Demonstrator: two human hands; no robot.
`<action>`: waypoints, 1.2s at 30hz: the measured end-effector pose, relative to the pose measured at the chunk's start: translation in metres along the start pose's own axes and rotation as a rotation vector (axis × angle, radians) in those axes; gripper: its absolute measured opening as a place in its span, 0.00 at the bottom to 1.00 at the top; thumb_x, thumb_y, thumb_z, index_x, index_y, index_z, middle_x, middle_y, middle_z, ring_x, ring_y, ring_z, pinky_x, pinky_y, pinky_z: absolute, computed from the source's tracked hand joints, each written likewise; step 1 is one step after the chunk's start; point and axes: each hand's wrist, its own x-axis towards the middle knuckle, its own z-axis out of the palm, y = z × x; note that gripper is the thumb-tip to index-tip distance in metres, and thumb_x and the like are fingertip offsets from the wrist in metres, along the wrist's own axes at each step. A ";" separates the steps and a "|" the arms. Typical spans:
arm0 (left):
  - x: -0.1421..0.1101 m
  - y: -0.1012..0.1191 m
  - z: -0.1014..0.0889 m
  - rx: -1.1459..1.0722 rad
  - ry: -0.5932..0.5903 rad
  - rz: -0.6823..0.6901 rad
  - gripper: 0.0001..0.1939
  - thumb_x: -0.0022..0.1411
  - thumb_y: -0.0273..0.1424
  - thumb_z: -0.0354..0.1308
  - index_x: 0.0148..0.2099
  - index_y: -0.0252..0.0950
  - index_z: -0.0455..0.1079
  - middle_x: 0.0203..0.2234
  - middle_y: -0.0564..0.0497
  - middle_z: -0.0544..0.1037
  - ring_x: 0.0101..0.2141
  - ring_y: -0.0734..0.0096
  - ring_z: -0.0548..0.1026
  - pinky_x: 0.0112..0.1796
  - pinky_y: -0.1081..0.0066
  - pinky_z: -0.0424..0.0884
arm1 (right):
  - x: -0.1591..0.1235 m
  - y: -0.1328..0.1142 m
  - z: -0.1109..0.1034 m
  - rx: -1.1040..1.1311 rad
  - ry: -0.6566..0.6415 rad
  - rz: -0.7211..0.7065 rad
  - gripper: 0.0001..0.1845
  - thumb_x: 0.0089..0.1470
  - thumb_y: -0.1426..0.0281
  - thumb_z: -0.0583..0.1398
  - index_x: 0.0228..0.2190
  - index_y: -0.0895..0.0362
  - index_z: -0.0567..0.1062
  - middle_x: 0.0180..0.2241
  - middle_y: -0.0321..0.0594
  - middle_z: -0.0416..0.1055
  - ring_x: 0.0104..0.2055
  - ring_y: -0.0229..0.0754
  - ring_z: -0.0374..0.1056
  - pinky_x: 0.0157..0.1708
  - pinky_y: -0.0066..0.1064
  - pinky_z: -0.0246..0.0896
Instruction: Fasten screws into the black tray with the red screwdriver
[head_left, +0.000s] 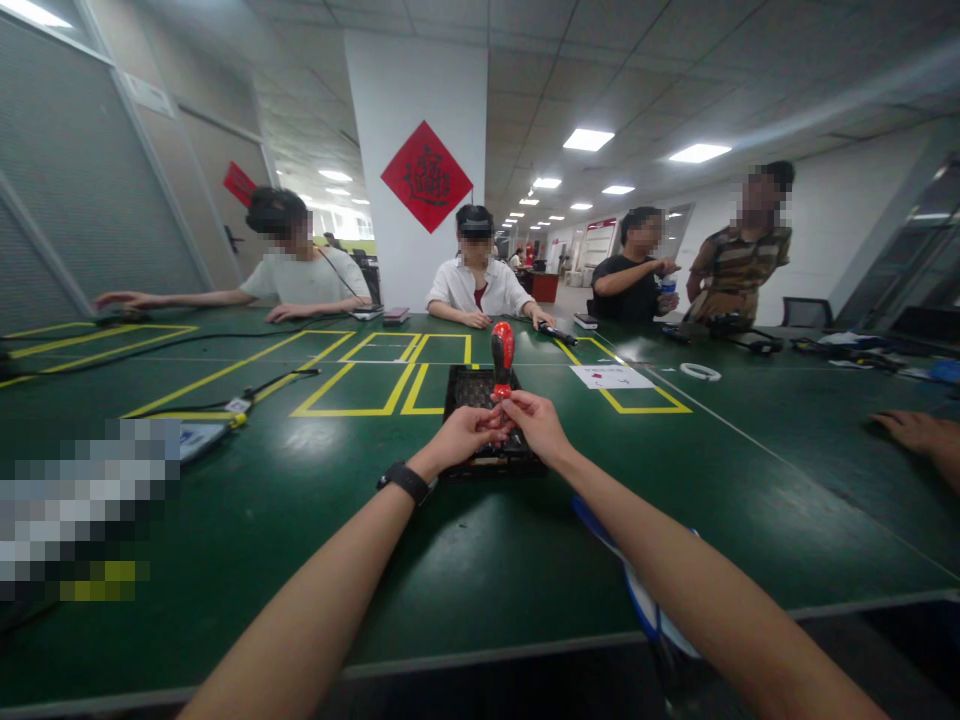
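Observation:
A screwdriver (502,358) with a red and black handle stands upright in front of me, handle on top. Just below the handle, my right hand (538,425) is closed in a pinch on it. Fingers of my left hand (466,437) are also pinched together at the shaft, from the other side; a dark watch band is on that wrist. Beneath both hands sits a black open box (459,388) with dark contents that I cannot make out. The screwdriver's tip is hidden by my fingers.
The green table (300,560) carries yellow tape outlines. A paper sheet (611,377) and a white ring (700,371) lie to the right. Under my right forearm is a blue-and-white object (637,590). People sit across the table; another person's hand (911,430) rests at right.

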 end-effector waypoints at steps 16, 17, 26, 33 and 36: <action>0.000 0.007 0.003 0.094 0.044 -0.011 0.16 0.43 0.38 0.60 0.23 0.30 0.61 0.17 0.58 0.63 0.19 0.82 0.59 0.22 0.79 0.56 | 0.000 0.000 0.000 0.042 0.062 -0.011 0.15 0.43 0.63 0.60 0.32 0.59 0.69 0.23 0.34 0.69 0.20 0.32 0.65 0.18 0.23 0.61; -0.001 0.007 0.003 0.085 0.030 -0.004 0.15 0.44 0.38 0.60 0.23 0.30 0.62 0.17 0.57 0.64 0.19 0.82 0.60 0.22 0.79 0.57 | 0.000 -0.001 0.000 0.040 0.046 0.008 0.16 0.44 0.62 0.60 0.32 0.61 0.70 0.22 0.35 0.69 0.21 0.32 0.65 0.19 0.23 0.61; -0.001 0.011 -0.002 0.006 -0.082 0.016 0.13 0.51 0.36 0.55 0.31 0.28 0.69 0.25 0.50 0.73 0.27 0.74 0.69 0.31 0.75 0.64 | 0.002 0.002 -0.004 0.074 0.057 0.049 0.15 0.44 0.63 0.60 0.32 0.61 0.72 0.28 0.40 0.72 0.21 0.31 0.64 0.19 0.23 0.60; 0.003 0.003 0.002 0.071 0.075 -0.019 0.14 0.46 0.37 0.58 0.28 0.29 0.68 0.18 0.54 0.68 0.20 0.79 0.63 0.23 0.78 0.58 | 0.002 0.001 -0.002 0.105 0.100 0.031 0.14 0.41 0.64 0.62 0.30 0.58 0.68 0.25 0.35 0.70 0.25 0.34 0.68 0.23 0.24 0.65; 0.002 0.001 0.002 0.128 0.111 -0.033 0.16 0.42 0.39 0.60 0.25 0.29 0.67 0.16 0.57 0.64 0.18 0.82 0.59 0.21 0.79 0.55 | 0.001 0.000 0.000 0.107 0.091 0.035 0.14 0.40 0.65 0.63 0.30 0.58 0.67 0.25 0.34 0.69 0.25 0.35 0.69 0.23 0.25 0.66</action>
